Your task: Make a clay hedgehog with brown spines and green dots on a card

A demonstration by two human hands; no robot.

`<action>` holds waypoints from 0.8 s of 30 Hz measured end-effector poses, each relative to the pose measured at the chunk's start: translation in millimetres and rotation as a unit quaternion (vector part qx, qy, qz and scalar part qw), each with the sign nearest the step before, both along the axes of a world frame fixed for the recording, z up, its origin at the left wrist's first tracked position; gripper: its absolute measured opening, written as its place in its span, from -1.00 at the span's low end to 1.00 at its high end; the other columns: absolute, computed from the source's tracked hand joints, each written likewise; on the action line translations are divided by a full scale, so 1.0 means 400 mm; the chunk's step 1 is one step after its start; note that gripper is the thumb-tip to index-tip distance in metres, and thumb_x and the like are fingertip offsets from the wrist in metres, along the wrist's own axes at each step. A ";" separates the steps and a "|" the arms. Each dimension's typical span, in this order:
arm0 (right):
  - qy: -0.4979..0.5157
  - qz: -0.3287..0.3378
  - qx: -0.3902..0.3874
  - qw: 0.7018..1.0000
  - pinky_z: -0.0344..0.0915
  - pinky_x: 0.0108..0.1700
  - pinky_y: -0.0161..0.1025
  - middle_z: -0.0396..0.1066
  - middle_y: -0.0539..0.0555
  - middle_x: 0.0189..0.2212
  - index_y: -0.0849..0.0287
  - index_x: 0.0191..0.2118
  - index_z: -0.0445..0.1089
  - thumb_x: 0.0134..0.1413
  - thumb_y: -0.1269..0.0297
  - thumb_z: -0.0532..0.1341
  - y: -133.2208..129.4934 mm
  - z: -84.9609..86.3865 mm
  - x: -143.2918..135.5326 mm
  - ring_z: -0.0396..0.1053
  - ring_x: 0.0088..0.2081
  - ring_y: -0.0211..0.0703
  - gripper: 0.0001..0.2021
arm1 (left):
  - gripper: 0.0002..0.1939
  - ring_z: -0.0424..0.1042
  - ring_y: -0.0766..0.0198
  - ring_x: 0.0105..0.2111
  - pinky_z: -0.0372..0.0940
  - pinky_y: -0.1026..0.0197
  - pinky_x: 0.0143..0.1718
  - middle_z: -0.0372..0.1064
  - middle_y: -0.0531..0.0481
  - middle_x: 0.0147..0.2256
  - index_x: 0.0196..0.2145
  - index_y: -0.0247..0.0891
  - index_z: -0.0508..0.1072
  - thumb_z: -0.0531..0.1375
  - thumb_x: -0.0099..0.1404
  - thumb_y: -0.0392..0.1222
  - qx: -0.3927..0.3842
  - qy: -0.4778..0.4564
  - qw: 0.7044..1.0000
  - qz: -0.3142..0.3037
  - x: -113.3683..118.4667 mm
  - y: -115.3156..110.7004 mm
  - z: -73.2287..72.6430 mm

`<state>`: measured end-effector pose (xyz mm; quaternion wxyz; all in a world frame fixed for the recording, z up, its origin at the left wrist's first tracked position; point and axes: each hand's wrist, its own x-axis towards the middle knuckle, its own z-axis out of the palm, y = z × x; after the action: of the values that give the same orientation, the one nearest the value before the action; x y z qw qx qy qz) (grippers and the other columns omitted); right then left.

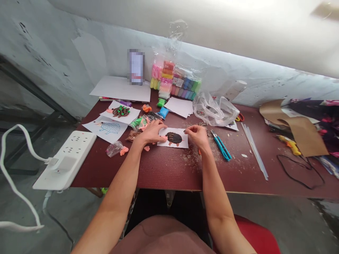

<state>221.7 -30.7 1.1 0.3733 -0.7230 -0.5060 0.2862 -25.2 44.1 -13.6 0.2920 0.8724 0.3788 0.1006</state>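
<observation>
A small white card (181,145) lies in front of me with a black clay hedgehog (175,137) on it, which has a pink face, brownish feet and a few thin brown spines on its left part. My left hand (153,132) rests at the card's left edge, fingers stretched, thumb by the pink face. Just off the right edge, my right hand (198,137) is closed in a pinch; a tiny dark bit shows at its fingertips, too small to name. Beyond that hand lies a pile of short brown sticks (203,124).
A turquoise utility knife (222,148) lies right of my right hand, among crumbs. Further right are clear glue sticks (254,151) and a yellow glue gun (290,144). Clay packs (165,81) stand behind. At left are a hedgehog drawing (107,127) and a power strip (69,155).
</observation>
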 end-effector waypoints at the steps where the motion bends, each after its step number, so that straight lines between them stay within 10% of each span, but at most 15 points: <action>1: 0.052 0.006 0.011 0.999 0.30 -0.25 -0.25 0.58 0.08 -0.43 0.16 -0.43 0.48 -0.13 0.16 0.29 -0.014 -0.008 -0.013 0.46 -0.38 -0.13 -0.82 | -0.38 0.26 -0.14 0.25 0.15 -0.11 0.34 0.31 -0.16 0.15 0.17 -0.14 0.50 0.31 0.15 0.02 0.000 0.000 1.000 0.000 0.000 0.000 0.000; 15: 0.043 -0.054 0.081 0.994 0.12 -0.35 -0.28 0.27 -0.09 -0.58 0.08 -0.56 0.27 -0.14 0.20 0.16 -0.059 -0.014 -0.052 0.17 -0.47 -0.25 -0.88 | -0.33 0.26 -0.19 0.25 0.16 -0.13 0.33 0.31 -0.17 0.16 0.22 -0.15 0.49 0.33 0.16 0.03 -0.004 0.012 1.000 0.005 -0.004 -0.003 0.004; 24: 0.136 -0.066 0.072 0.986 0.30 -0.35 -0.24 0.48 0.01 -0.48 0.14 -0.35 0.48 -0.11 0.13 0.30 -0.061 -0.041 -0.055 0.36 -0.45 -0.16 -0.79 | -0.34 0.26 -0.18 0.25 0.16 -0.11 0.32 0.30 -0.18 0.18 0.21 -0.17 0.49 0.31 0.17 0.05 -0.002 0.002 1.000 0.008 -0.005 -0.004 -0.003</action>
<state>199.6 -55.0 -15.2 0.5073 -0.6804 -0.4215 0.3194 -27.1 42.7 -14.6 0.2918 0.8691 0.3866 0.1005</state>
